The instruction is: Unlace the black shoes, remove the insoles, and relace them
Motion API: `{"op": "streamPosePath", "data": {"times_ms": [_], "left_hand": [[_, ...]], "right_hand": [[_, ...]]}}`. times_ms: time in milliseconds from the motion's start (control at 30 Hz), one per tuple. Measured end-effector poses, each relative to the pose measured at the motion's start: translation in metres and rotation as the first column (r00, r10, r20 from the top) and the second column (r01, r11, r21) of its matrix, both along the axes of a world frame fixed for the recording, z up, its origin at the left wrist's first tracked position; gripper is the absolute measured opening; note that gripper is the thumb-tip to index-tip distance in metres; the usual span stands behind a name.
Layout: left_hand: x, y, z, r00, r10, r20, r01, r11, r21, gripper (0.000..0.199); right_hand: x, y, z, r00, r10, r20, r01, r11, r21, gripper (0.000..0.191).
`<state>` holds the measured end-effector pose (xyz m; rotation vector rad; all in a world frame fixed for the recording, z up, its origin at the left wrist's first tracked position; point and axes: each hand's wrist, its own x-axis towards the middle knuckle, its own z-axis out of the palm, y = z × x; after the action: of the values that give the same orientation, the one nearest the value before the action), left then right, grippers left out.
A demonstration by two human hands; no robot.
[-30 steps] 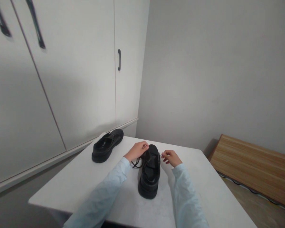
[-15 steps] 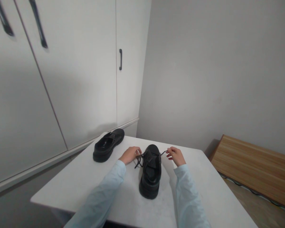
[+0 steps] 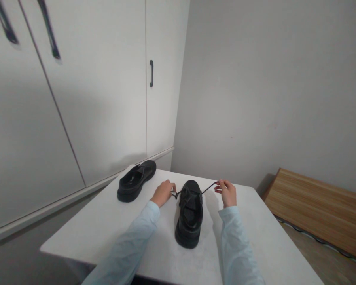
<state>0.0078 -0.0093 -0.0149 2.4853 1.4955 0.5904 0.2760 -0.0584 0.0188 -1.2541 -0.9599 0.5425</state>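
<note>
A black shoe [image 3: 189, 231] stands on the white table, its toe pointing away from me. Left of its toe, my left hand [image 3: 163, 192] is closed on a black lace near the knotted part [image 3: 175, 194]. My right hand [image 3: 227, 192] pinches the other lace [image 3: 210, 187], which runs taut and slanting up from the shoe's right side. A second black shoe [image 3: 130, 188] rests at the table's far left, turned to the right, with neither hand on it.
The white table [image 3: 106, 233] reaches the white cabinets [image 3: 106, 99] on the left. A grey wall [image 3: 255, 87] rises behind it. To the right is a wooden board [image 3: 317, 209] with a cable along its lower edge.
My right hand has moved right and slightly up, and more of its lace shows, drawn out from the shoe. The loose lace at my left hand has drawn up closer to the fingers.
</note>
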Motion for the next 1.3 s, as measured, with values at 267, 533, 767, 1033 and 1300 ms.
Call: {"op": "streamPosePath", "data": {"times_ms": [267, 533, 767, 1033, 1300], "left_hand": [[-0.005, 0.0, 0.011, 0.973, -0.219, 0.08, 0.229, 0.958, -0.172, 0.009], [-0.008, 0.001, 0.015, 0.956, -0.196, 0.219, 0.224, 0.968, -0.112, 0.007], [-0.007, 0.003, 0.028, 0.861, -0.052, 0.505, 0.036, 0.998, 0.042, 0.015], [-0.008, -0.004, 0.026, 0.864, -0.238, 0.444, 0.357, 0.911, -0.205, 0.029], [-0.01, 0.001, 0.026, 0.835, -0.289, 0.468, 0.425, 0.879, -0.216, 0.03]], "right_hand": [[0.0, -0.004, 0.005, 0.992, -0.095, -0.082, 0.105, 0.987, 0.119, 0.041], [0.003, -0.006, 0.008, 0.971, -0.197, -0.136, 0.221, 0.955, 0.199, 0.037], [0.009, -0.011, 0.011, 0.944, -0.26, -0.204, 0.307, 0.918, 0.25, 0.034], [0.011, -0.013, 0.013, 0.918, -0.319, -0.236, 0.378, 0.883, 0.279, 0.035], [0.012, -0.016, 0.017, 0.891, -0.322, -0.321, 0.419, 0.855, 0.304, 0.033]]}}
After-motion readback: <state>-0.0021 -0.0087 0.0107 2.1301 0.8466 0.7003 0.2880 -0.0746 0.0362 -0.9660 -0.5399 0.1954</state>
